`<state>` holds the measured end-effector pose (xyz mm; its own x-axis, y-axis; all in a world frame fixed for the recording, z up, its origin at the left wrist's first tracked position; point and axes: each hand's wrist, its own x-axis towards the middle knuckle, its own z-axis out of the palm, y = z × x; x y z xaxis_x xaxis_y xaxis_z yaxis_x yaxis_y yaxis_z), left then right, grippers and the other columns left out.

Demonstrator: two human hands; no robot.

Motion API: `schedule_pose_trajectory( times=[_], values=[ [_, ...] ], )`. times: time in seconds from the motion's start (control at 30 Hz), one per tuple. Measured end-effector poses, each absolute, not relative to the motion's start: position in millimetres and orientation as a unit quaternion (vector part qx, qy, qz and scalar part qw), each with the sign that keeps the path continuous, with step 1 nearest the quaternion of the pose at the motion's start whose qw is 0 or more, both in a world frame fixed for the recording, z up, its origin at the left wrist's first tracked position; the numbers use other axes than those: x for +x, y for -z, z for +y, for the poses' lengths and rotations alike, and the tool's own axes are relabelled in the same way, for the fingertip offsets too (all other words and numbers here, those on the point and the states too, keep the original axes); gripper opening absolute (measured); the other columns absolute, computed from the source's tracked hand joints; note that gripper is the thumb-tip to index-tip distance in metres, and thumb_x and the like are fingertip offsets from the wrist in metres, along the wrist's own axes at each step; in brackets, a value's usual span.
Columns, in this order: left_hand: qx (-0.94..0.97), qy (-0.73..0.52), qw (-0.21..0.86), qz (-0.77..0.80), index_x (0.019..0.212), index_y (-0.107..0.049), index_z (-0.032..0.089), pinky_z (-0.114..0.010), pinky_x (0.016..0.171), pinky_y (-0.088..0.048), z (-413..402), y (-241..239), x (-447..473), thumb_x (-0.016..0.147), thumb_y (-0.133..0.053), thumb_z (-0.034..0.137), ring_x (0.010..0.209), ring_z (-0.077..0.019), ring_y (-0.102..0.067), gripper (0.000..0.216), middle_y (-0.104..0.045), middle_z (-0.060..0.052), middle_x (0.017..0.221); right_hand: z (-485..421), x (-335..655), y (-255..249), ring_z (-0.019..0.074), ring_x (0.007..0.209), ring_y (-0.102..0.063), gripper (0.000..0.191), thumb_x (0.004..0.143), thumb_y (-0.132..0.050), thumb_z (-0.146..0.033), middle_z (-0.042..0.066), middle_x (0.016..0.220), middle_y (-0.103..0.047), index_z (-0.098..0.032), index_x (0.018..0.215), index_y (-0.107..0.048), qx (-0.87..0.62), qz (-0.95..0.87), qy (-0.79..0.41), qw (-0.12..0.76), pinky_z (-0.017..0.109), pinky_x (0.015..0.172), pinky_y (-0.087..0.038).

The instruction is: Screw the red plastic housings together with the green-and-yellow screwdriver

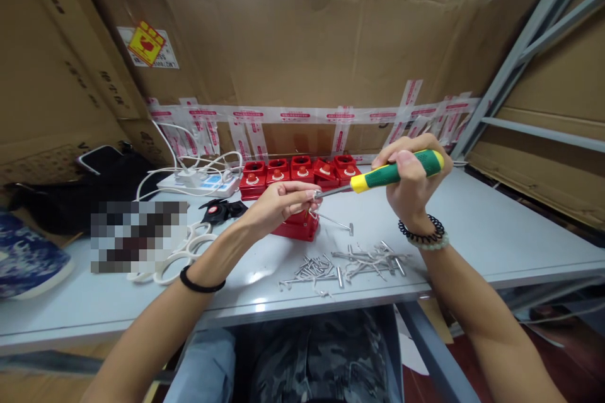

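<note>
In my right hand (413, 176) is a screwdriver (401, 171) with a green and yellow handle, its shaft pointing left. My left hand (288, 201) pinches a small metal piece, probably a screw (317, 194), at the screwdriver's tip. Just below those fingers sits a red box (297, 227), partly hidden by the hand. A thin metal rod with a crosswise head, like a small hammer (350, 228), sticks out to the right near it, by a white cord. Closer to me lie a pile of screws (316, 267) and a heap of similar small hammers (373, 261) with white cords.
Several red boxes (253, 179) stand in a row at the back. Left of them lie a power strip (201, 182) with cables, a black item (222, 209) and white rings (174, 267). A cardboard sheet (302, 44) walls the table's (491, 227) rear; a metal frame (515, 56) rises right.
</note>
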<state>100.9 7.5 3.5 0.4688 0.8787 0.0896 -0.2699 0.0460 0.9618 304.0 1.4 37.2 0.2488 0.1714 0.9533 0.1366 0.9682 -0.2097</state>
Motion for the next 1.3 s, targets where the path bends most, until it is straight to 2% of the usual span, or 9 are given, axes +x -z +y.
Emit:
schedule_pose_trajectory(
  times=[0.23, 0.4, 0.57, 0.9, 1.1, 1.2, 1.3],
  values=[
    [0.527, -0.44, 0.663, 0.299, 0.081, -0.074, 0.013, -0.024, 0.075, -0.05, 5, -4, 103, 0.065, -0.08, 0.023, 0.072, -0.011, -0.064, 0.02, -0.071, -0.003, 0.075, -1, 305, -40, 0.0125, 0.042, -0.048, 0.015, 0.075, -0.051, -0.025, -0.004, 0.05, -0.056, -0.025, 0.061, -0.047, -0.167, -0.58, 0.015, 0.797, 0.031, 0.044, -0.038],
    [0.532, -0.44, 0.654, 0.309, 0.082, -0.073, 0.014, -0.027, 0.079, -0.051, 5, -3, 103, 0.066, -0.079, 0.025, 0.073, -0.0118, -0.065, 0.02, -0.072, -0.003, 0.077, -7, 304, -37, 0.0135, 0.045, -0.05, 0.019, 0.078, -0.05, -0.032, -0.003, 0.054, -0.056, -0.026, 0.061, -0.044, -0.23, -0.576, 0.009, 0.785, 0.034, 0.049, -0.043],
    [0.542, -0.451, 0.634, 0.317, 0.082, -0.073, 0.015, -0.03, 0.082, -0.051, 6, -2, 104, 0.066, -0.079, 0.025, 0.075, -0.013, -0.066, 0.02, -0.073, -0.003, 0.078, -11, 302, -37, 0.0147, 0.046, -0.051, 0.018, 0.077, -0.052, -0.034, -0.002, 0.053, -0.057, -0.027, 0.061, -0.045, -0.221, -0.582, 0.019, 0.783, 0.035, 0.048, -0.044],
    [0.604, -0.49, 0.532, 0.335, 0.095, -0.073, 0.018, -0.024, 0.066, -0.048, 13, 10, 100, 0.071, -0.078, 0.036, 0.08, -0.0155, -0.069, 0.03, -0.076, -0.005, 0.083, -5, 296, -37, 0.0133, 0.044, -0.053, 0.017, 0.077, -0.054, -0.025, -0.004, 0.052, -0.055, -0.025, 0.061, -0.051, -0.203, -0.55, 0.028, 0.81, 0.031, 0.046, -0.042],
    [0.637, -0.519, 0.448, 0.352, 0.093, -0.071, 0.015, -0.025, 0.06, -0.049, 3, 7, 107, 0.074, -0.074, 0.037, 0.077, -0.0183, -0.069, 0.029, -0.076, -0.007, 0.082, 8, 300, -34, 0.0119, 0.043, -0.05, 0.023, 0.08, -0.057, -0.031, -0.005, 0.05, -0.051, -0.025, 0.06, -0.05, -0.234, -0.519, -0.018, 0.822, 0.029, 0.044, -0.042],
    [0.679, -0.503, 0.402, 0.353, 0.105, -0.067, 0.014, -0.029, 0.07, -0.053, -1, 3, 106, 0.077, -0.07, 0.039, 0.083, -0.0209, -0.07, 0.037, -0.075, -0.009, 0.088, 18, 306, -32, 0.0111, 0.043, -0.049, 0.024, 0.079, -0.059, -0.034, -0.006, 0.051, -0.049, -0.025, 0.06, -0.05, -0.238, -0.517, -0.044, 0.821, 0.029, 0.044, -0.042],
    [0.767, -0.47, 0.245, 0.362, 0.129, -0.052, 0.017, -0.037, 0.092, -0.049, 0, -4, 96, 0.079, -0.068, 0.04, 0.102, -0.0237, -0.066, 0.057, -0.07, -0.011, 0.111, 22, 313, -35, 0.0117, 0.043, -0.048, 0.023, 0.076, -0.06, -0.03, -0.005, 0.05, -0.048, -0.025, 0.057, -0.049, -0.231, -0.499, -0.062, 0.833, 0.029, 0.043, -0.042]
  ],
)
